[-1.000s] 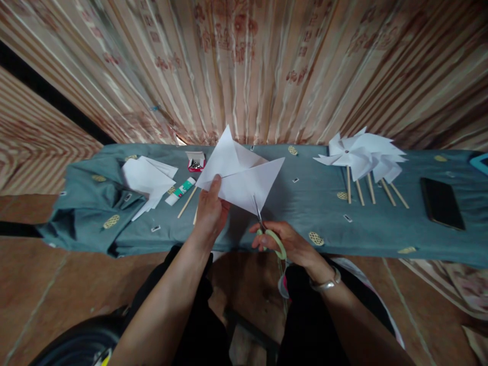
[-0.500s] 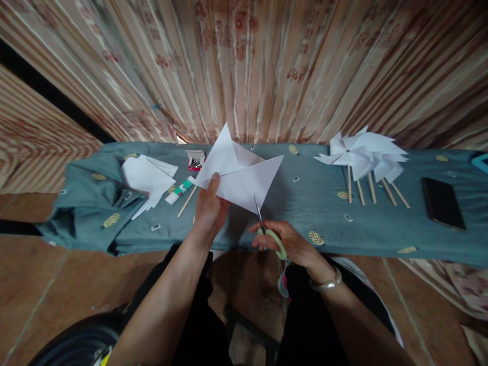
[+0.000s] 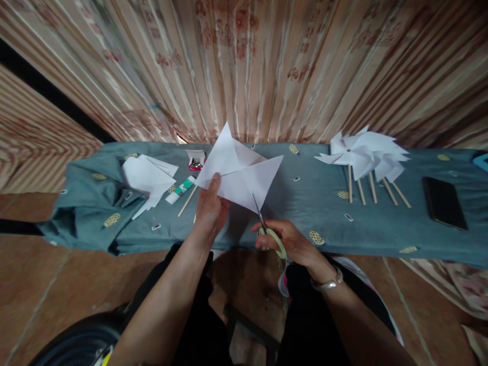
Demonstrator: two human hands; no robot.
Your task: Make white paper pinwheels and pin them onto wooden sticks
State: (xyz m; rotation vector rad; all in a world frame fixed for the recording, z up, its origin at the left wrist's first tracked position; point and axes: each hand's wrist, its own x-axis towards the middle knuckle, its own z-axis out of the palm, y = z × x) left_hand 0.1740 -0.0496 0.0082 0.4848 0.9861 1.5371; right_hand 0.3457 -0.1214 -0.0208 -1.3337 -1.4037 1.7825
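My left hand (image 3: 212, 204) pinches a white paper sheet (image 3: 244, 178) at its near left side, thumb on top and fingers underneath. Cuts run in from the sheet's edges, so its corners stand apart as pointed flaps. My right hand (image 3: 284, 238) is closed round the light green handles of a pair of scissors (image 3: 275, 243). The blades lie over the sheet's near corner, pointing towards its middle. To the left are white cut papers (image 3: 147, 175), a green and white tube (image 3: 180, 190), a wooden stick (image 3: 187, 201) and a small red box (image 3: 196, 160) of metal bits.
Several paper pinwheels (image 3: 366, 152) on wooden sticks lie on the right of the grey-green cloth (image 3: 305, 203). Beyond them is a black phone (image 3: 444, 203), with a blue object (image 3: 481, 162) at the edge. A striped curtain (image 3: 244, 71) hangs behind the table.
The paper and both hands stay almost where they were. The scissors have shifted very slightly, with their blades still at the near corner of the sheet.
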